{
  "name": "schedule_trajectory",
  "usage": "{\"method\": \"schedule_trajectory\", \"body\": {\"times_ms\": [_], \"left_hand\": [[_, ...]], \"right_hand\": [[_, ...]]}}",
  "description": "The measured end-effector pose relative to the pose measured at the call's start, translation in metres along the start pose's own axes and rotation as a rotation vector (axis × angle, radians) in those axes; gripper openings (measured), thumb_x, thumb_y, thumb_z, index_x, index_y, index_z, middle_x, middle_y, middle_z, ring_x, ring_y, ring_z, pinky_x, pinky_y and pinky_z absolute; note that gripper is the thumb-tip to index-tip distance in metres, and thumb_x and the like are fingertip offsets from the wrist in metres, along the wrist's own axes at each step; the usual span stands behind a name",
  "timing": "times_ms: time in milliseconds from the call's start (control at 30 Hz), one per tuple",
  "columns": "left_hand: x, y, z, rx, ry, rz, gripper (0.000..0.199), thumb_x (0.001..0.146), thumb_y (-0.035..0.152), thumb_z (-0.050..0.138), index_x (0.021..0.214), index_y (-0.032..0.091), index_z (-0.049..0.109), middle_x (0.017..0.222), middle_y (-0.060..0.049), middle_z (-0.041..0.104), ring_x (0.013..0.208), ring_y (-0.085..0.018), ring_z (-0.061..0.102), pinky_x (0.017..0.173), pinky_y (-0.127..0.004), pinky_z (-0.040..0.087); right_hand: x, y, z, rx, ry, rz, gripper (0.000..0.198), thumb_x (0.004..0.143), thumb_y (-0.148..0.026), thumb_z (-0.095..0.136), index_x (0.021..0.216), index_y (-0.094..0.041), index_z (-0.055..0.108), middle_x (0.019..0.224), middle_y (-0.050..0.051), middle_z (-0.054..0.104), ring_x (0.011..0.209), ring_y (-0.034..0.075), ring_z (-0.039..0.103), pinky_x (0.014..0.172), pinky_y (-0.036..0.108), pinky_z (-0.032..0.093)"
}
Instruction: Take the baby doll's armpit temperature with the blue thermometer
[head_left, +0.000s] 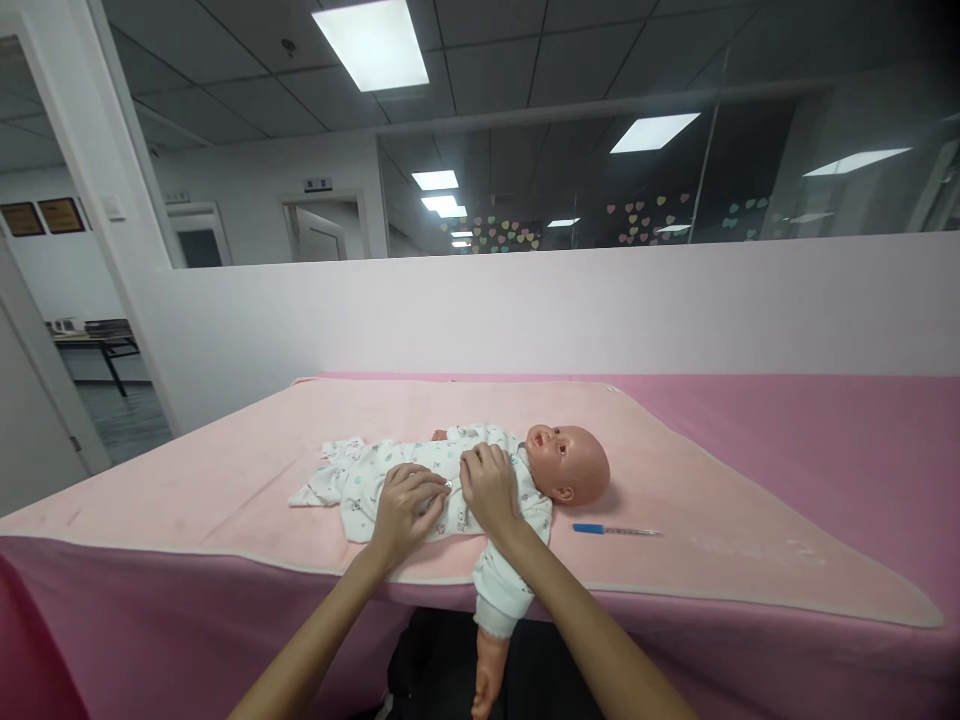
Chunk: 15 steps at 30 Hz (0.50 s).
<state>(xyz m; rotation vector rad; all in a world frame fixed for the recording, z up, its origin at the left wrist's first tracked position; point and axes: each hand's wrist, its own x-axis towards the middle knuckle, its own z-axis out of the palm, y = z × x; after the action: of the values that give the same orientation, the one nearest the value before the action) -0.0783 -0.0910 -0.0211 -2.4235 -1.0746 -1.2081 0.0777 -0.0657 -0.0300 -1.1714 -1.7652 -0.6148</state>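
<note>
A white wall [570, 315] with a dark glass panel [525, 190] above it runs behind a pink-covered surface [847, 440]; the glass shows reflections, so what lies beyond is hard to make out. A peach mat [225, 480] covers much of the surface. On it, near the front edge, a baby doll [442, 455] lies on its back, head to the right, in white printed clothes [365, 490]. Its legs are hidden in the cloth, its far arm mostly concealed, and its near arm [491, 665] hangs over the edge, the fingers meeting the bottom of the view. The person's left hand [411, 505] and right hand [491, 485] rest palm down on the doll's front, fingers bent; whether either pinches the fabric cannot be told. Near the doll's head lies a thin, blue-ended stick [616, 530], its markings too small to read.
</note>
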Motion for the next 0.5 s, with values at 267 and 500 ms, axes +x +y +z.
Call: {"method": "schedule_trajectory", "body": {"times_ms": [267,500], "left_hand": [[0.004,-0.009,0.005,0.043,0.04,-0.254,0.024,0.083,0.028,0.04,0.07,0.021,0.059,0.077,-0.002,0.065,0.082,-0.02,0.052,0.078,-0.035,0.037],[0.004,-0.009,0.005,0.059,0.043,-0.225,0.02,0.082,0.027,0.042,0.07,0.021,0.058,0.078,-0.001,0.064,0.081,-0.019,0.052,0.074,-0.033,0.037]], "right_hand": [[-0.025,0.014,-0.058,-0.082,0.231,0.12,0.016,0.086,-0.014,0.042,0.084,-0.017,0.058,0.083,0.006,0.062,0.08,0.018,0.051,0.08,0.034,0.034],[-0.094,0.103,-0.12,-0.41,-0.111,0.618,0.032,0.075,-0.007,0.038,0.098,-0.016,0.06,0.096,0.01,0.064,0.09,0.027,0.054,0.075,0.037,0.035]]}}
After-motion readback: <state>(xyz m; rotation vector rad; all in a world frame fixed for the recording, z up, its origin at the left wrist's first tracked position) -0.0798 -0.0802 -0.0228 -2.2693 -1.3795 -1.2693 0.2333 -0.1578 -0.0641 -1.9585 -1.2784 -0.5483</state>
